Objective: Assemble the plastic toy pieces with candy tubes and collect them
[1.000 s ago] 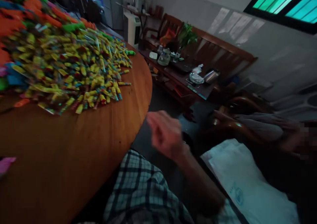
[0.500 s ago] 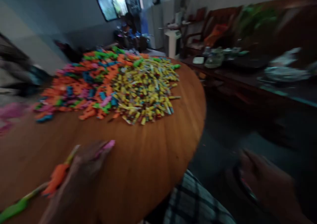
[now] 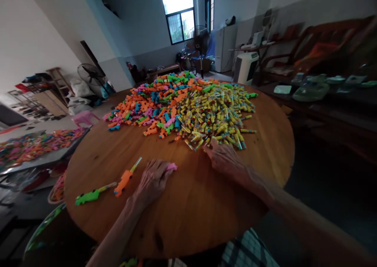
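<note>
My left hand (image 3: 154, 177) rests on the round wooden table (image 3: 188, 208), its fingers closed round a small pink toy car (image 3: 171, 166); only one end of it shows. Left of that hand lie an orange toy car (image 3: 123, 183) and a green toy car (image 3: 87, 197), each with a clear-and-yellow tube sticking out of its end. My right hand (image 3: 224, 159) reaches to the near edge of a heap of yellow-filled clear tubes (image 3: 212, 109), thumb and forefinger apart, with nothing visible in them. Behind the left hand spreads a heap of coloured toy cars (image 3: 147, 105).
Beyond the table stand a fan (image 3: 202, 43) and a white appliance (image 3: 245, 68). A dark side table (image 3: 330, 98) with dishes is at the right. On the left are a pink stool (image 3: 85, 117), a tray of coloured pieces (image 3: 38, 159) and a basket (image 3: 55, 196).
My right hand has swung from beside the table, at the right, up to the tube heap. The view has turned left. My left hand still holds the pink toy car.
</note>
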Demonstrator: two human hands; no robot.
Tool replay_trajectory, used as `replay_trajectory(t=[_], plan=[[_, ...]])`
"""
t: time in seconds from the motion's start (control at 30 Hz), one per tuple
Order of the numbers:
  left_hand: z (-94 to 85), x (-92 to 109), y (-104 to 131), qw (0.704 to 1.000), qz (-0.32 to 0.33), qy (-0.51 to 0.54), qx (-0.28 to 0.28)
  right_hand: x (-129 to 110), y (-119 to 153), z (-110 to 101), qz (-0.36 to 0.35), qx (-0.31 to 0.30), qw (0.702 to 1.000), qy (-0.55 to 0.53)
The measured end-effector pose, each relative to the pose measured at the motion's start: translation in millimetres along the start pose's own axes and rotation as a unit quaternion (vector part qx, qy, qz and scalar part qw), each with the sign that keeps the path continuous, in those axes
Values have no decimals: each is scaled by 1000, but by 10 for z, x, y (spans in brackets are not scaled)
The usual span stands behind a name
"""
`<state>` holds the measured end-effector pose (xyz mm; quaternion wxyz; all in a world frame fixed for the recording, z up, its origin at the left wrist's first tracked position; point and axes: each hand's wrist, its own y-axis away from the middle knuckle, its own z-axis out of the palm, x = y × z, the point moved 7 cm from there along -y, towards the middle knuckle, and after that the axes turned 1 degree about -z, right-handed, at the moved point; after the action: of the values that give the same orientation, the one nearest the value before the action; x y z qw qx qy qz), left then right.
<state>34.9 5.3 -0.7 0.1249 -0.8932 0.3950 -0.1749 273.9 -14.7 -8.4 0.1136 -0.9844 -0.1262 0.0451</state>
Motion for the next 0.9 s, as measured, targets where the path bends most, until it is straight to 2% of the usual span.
replay_trajectory(t=[0.17,0.33,0.5,0.73,0.9], plan=[[16,15,35,1000,7,-5,-4,-175,-20,61,-55,-28,998,17],[21,65,37,1000,13,-6,-3,-592,-22,19,-100,-73,992,-6],[19,93,33,1000,15,-6,-10,-906,-9,21,-131,-62,986,-83],[26,93,26,1000,17,-1,-4,-807,69,-33,-126,-36,977,-168],[39,77,25,1000,14,4,-8,-798,90,-23,-141,-100,974,-146]])
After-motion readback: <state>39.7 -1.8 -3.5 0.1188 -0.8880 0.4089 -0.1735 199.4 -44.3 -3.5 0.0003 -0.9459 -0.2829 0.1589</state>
